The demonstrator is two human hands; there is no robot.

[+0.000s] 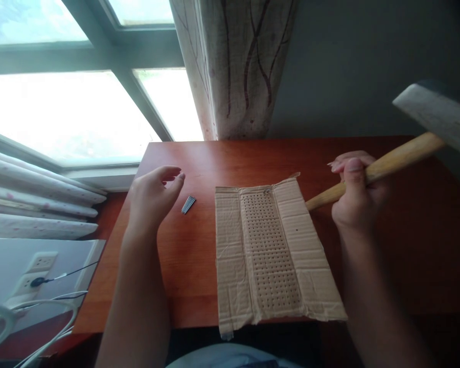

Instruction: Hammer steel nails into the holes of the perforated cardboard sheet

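My right hand [354, 189] is wrapped around the wooden handle of a hammer [402, 156]. Its grey metal head is raised at the upper right and partly cut off by the frame edge. My left hand [155, 194] hovers over the left of the table, fingers loosely curved with a gap to the thumb and no object visible in it. Just right of it lies a small row of several thin metal nails [189, 205]. Between my hands a creased cardboard sheet [230, 245] lies flat, its middle strip punched with rows of small holes.
The reddish-brown wooden table [191, 286] ends at a near edge by my body, with the cardboard reaching slightly past it. A window [111, 61] and curtain [245, 66] stand behind. At lower left are a wall socket [32, 281] and white cables [61, 301].
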